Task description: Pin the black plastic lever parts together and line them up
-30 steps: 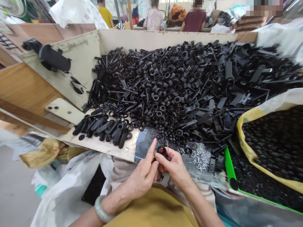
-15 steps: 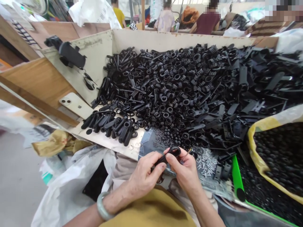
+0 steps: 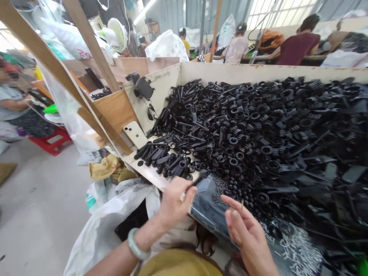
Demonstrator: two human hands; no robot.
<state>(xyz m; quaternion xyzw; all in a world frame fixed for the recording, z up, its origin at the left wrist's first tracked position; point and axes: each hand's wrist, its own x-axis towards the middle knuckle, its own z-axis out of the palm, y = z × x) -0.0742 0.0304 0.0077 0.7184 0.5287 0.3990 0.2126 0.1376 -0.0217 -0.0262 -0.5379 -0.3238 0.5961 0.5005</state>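
Note:
My left hand [image 3: 174, 203] is closed on a long black plastic piece [image 3: 195, 181], held near the front edge of the bin, just below a row of like assembled pieces [image 3: 163, 156]. My right hand [image 3: 244, 232] hovers beside it with fingers loosely extended and a thin metal pin [image 3: 242, 206] pinched between them. A big heap of black plastic rings and flat arms [image 3: 258, 130] fills the wooden bin [image 3: 230, 73]. Small metal pins [image 3: 299, 249] lie scattered at the near right.
A cream phone [image 3: 135, 134] leans at the bin's left wall under a black holder [image 3: 142, 87]. White plastic sacks [image 3: 109, 226] hang below the bin. A seated person [image 3: 11, 99] is at far left; other people work behind the bin. A fan [image 3: 116, 33] stands at the back.
The view has swung left. My hands have parted: the left carried the black piece left towards the row at the bin's front, while the right stayed back holding a pin.

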